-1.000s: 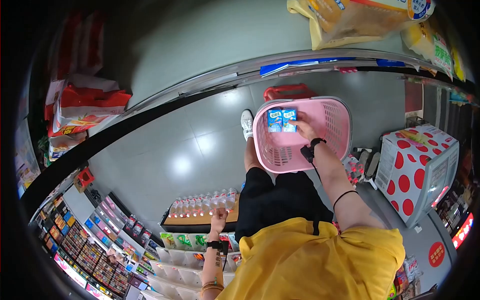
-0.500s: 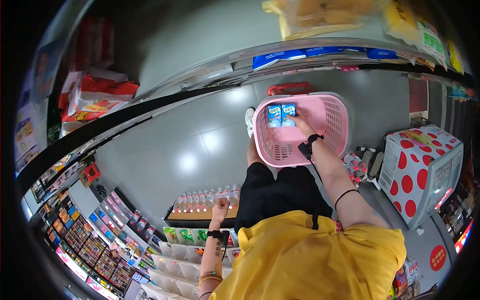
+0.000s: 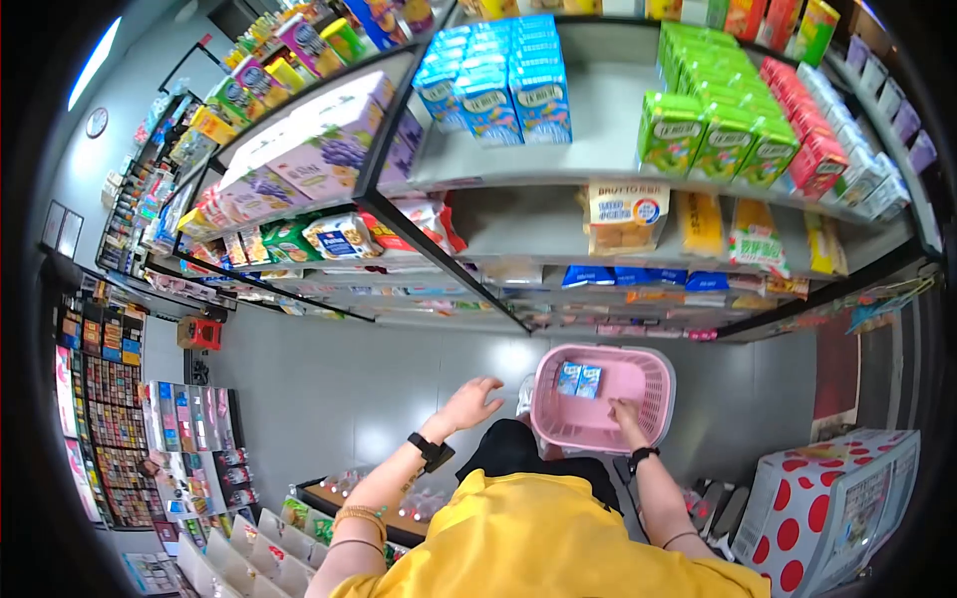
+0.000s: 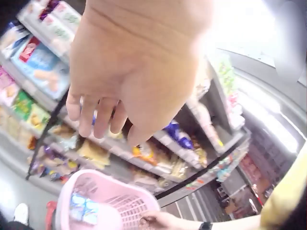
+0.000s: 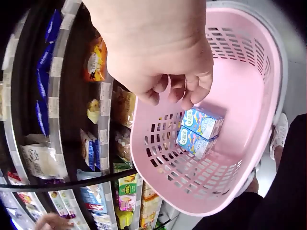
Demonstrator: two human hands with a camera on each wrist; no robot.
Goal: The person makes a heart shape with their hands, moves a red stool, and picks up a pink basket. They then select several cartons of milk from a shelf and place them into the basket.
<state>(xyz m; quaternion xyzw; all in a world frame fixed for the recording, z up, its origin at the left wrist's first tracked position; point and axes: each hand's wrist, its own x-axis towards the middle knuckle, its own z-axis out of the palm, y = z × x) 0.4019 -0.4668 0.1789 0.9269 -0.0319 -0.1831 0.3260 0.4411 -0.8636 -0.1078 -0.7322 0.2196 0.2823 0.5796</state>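
Note:
A pink plastic shopping basket [image 3: 653, 377] stands on the floor in front of the person's legs. Inside it, side by side against one end, are two small blue drink cartons [image 5: 196, 133]. My right hand [image 3: 626, 413] hovers over the basket with its fingers loosely bent and nothing between them, apart from the cartons. Out to the left of the basket, my left hand [image 3: 467, 406] is in the air, fingers relaxed and holding nothing. In the left wrist view its palm [image 4: 134, 72] fills the upper middle, with the shelves behind.
Ahead is a shelf unit with blue cartons [image 3: 513, 95], green cartons [image 3: 713, 130] and bagged bread [image 3: 626, 214] lower down. A dotted chest freezer [image 3: 817, 508] stands at the right. Bottles [image 3: 419, 503] sit on a low stand behind the left arm.
The right hand has let go of the cartons, which now rest in the basket. My left hand has risen and come forward. The head view has tilted up, showing more shelves.

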